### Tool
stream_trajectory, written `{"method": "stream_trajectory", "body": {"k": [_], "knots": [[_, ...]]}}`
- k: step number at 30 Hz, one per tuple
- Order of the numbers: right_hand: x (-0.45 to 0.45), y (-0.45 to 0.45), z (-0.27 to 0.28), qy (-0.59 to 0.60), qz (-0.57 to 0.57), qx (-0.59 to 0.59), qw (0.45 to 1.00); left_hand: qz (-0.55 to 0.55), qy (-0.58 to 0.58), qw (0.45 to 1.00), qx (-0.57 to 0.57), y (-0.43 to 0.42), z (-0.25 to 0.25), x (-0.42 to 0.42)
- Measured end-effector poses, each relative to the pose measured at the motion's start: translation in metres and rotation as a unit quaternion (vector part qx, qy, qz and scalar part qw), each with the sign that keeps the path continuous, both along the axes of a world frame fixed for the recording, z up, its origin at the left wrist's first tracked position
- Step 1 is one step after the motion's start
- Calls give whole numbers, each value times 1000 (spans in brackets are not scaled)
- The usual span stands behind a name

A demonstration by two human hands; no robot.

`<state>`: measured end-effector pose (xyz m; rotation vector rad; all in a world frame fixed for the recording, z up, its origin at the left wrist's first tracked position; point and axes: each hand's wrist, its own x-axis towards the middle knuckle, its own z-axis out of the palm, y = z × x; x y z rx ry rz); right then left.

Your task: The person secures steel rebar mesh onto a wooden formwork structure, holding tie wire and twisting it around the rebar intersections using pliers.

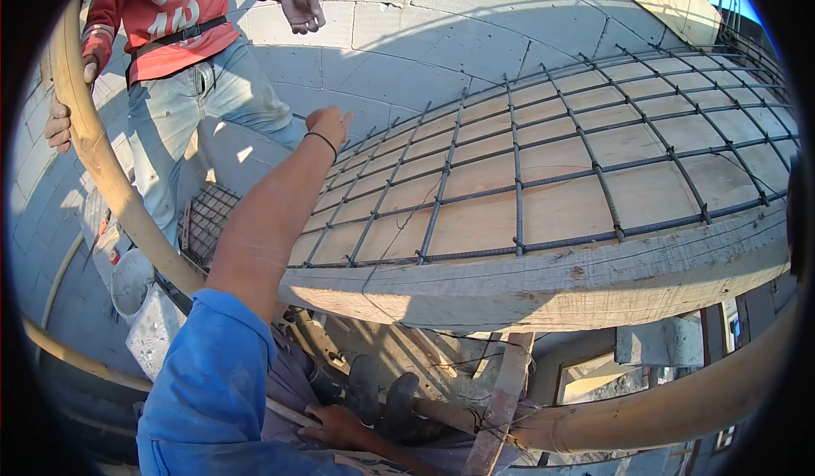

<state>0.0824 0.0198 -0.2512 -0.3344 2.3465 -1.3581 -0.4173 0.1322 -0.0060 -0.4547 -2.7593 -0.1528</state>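
Note:
My left hand (329, 128) is stretched forward over the near left end of a rebar mesh (518, 137). Its fingers look mostly curled, one sticking out, and I see nothing in them. A dark band circles the wrist. The mesh of tied steel bars lies over plywood boards (475, 227), edged by a thick timber beam (543, 282). Low down, my right hand (335, 426) is closed round a thin pole (290, 412), which looks like bamboo. Part of its grip is hidden.
A person in a red top (182, 18) stands at the left, one hand by an upright bamboo pole (106, 154). A block wall (373, 43) rises behind. A bucket (132, 281) is lower left. Thick bamboo (645, 408) and a timber strut (501, 400) cross below the beam.

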Motion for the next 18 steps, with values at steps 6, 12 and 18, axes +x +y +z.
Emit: {"method": "stream_trajectory", "body": {"k": [6, 12, 18], "knots": [[-2, 2, 6, -18, 17, 4, 1000, 83, -195, 915, 344, 25, -104, -54], [0, 2, 2, 0, 14, 3, 1000, 136, -320, 714, 607, 40, -129, -73], [1, 0, -4, 13, -12, -7, 1000, 131, -331, 685, 636, 43, -157, -101]]}}
